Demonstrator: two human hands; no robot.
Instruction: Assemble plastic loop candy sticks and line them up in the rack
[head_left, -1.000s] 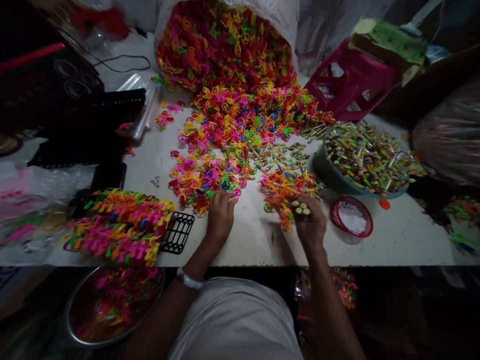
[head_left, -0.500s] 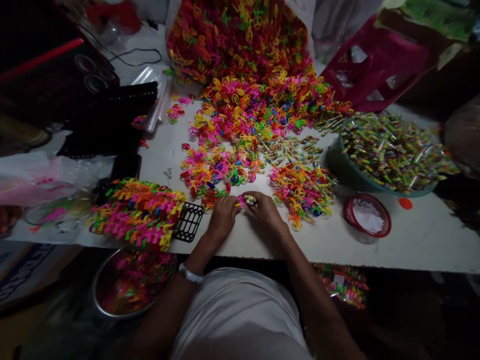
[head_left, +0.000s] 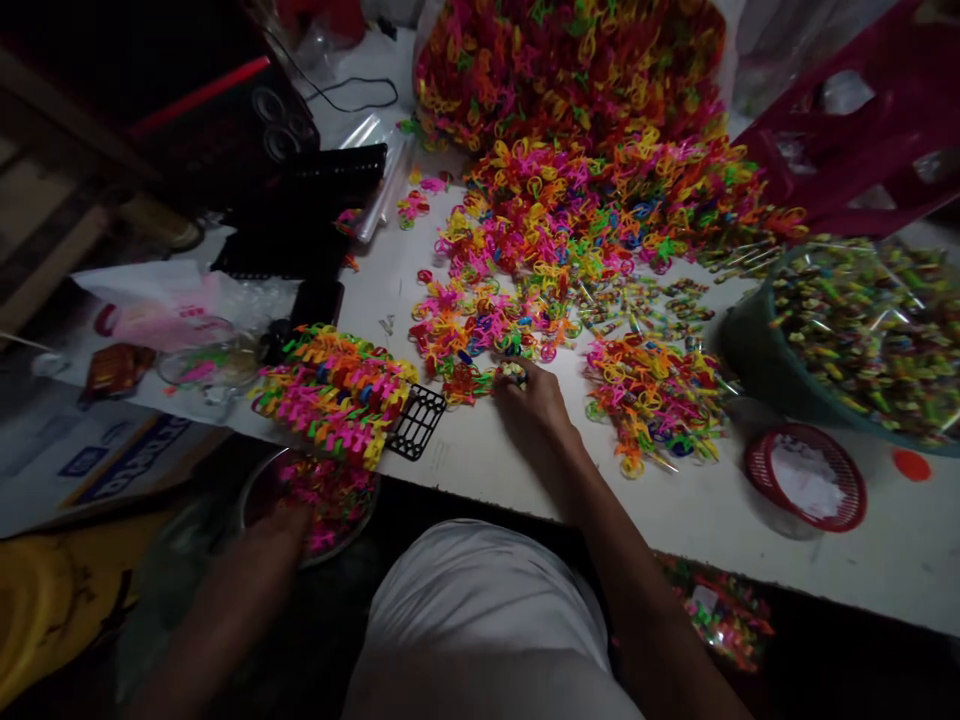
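My right hand (head_left: 534, 396) rests on the white table (head_left: 675, 510) with its fingers closed on a small bundle of wrapped candy sticks (head_left: 512, 373), at the edge of a spread of bright plastic rings (head_left: 480, 325). My left hand (head_left: 281, 522) is down below the table edge, reaching into a metal bowl (head_left: 330, 505) of coloured pieces; its fingers are dark and blurred. A stack of assembled ring pieces (head_left: 334, 390) lies on a black grid tray (head_left: 418, 423) between the two hands.
A big white sack (head_left: 570, 60) spills rings across the table's back. A teal bowl (head_left: 757, 355) of wrapped candy sticks stands at the right, a small red basket (head_left: 806, 480) before it. Black speakers (head_left: 277, 120), plastic bags and a glass dish crowd the left. A magenta stool lies far right.
My left hand left the table and dropped to the metal bowl below the edge. My right hand stayed on the candy bundle by the rings. The view swung left and down.
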